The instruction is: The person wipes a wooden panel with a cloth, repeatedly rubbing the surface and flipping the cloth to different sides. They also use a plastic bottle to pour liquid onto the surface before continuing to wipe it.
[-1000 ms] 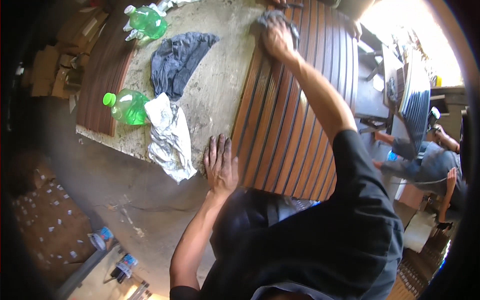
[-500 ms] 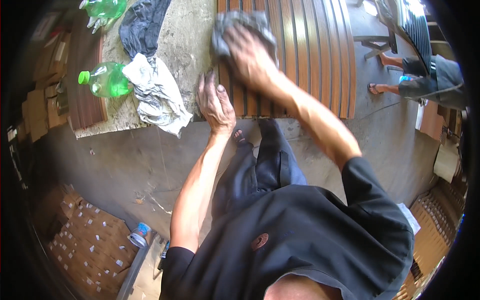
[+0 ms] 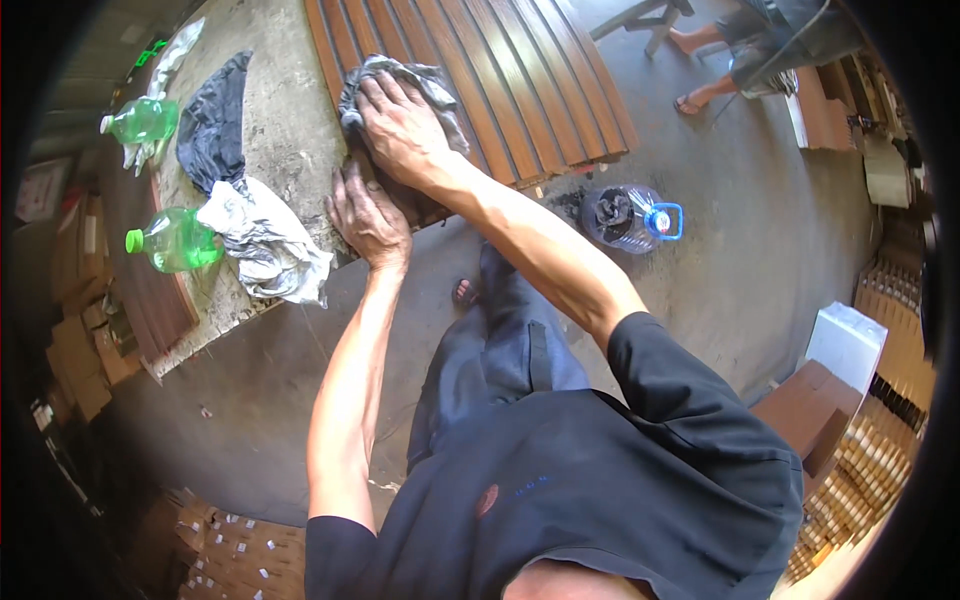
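A brown slatted wood panel (image 3: 510, 90) with dark grooves lies on a worn, stained table (image 3: 290, 110). My right hand (image 3: 405, 135) presses a crumpled grey rag (image 3: 440, 95) onto the slats near the panel's left side, fingers bent over the cloth. Just below and to its left, my left hand (image 3: 370, 218) rests at the panel's near left edge, its darkened fingers stretched out and holding nothing. Left of my hands lie a white rag (image 3: 275, 255) and a dark grey cloth (image 3: 213, 125).
Two green-tinted plastic bottles (image 3: 180, 240) (image 3: 145, 121) lie at the table's left, beside dark brown boards (image 3: 160, 290). A large clear jug with a blue handle (image 3: 625, 215) is on the floor right of my legs. At far right another person's legs (image 3: 705, 90) show.
The view has turned, and the jug has come into sight. My right hand has drawn the rag nearer along the panel, close to my left hand, which stays at the edge.
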Motion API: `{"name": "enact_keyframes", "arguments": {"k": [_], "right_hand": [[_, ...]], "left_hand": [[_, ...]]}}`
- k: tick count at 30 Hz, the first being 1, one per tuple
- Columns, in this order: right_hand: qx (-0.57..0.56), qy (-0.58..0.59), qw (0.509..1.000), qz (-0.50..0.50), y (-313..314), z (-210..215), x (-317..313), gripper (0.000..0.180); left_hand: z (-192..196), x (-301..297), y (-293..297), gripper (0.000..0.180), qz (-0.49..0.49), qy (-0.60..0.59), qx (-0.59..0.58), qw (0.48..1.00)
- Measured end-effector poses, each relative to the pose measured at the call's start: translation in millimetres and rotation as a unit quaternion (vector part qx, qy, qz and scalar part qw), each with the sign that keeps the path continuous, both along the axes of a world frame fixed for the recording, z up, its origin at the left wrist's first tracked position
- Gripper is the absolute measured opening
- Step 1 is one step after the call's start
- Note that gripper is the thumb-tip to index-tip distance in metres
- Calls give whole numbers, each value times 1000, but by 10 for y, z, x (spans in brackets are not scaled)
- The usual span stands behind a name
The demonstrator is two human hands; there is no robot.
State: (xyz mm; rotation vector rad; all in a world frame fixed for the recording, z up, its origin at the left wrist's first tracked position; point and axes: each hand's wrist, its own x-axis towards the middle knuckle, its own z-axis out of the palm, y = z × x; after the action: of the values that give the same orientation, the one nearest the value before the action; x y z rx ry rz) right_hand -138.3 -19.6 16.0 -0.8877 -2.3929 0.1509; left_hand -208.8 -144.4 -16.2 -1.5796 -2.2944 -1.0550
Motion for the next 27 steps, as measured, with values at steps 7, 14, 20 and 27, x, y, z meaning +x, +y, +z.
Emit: {"name": "enact_keyframes", "arguments": {"k": [7,14,20,27], "right_hand": [[-77,-36,996,-39,-897,30,746,59],[-54,9,997,-51,-90,30,460,55],[10,15,991,-131,780,-135,149,49],[-77,-118,982,-123,-601,-50,1579,60]], "left_hand": [[-47,-131,-122,44,16,45,-42,998],[0,-108,-126,43,-10,79,-36,996],[18,20,16,40,-26,98,-24,995],[-14,-151,-104,42,-10,106,-32,994]]}}
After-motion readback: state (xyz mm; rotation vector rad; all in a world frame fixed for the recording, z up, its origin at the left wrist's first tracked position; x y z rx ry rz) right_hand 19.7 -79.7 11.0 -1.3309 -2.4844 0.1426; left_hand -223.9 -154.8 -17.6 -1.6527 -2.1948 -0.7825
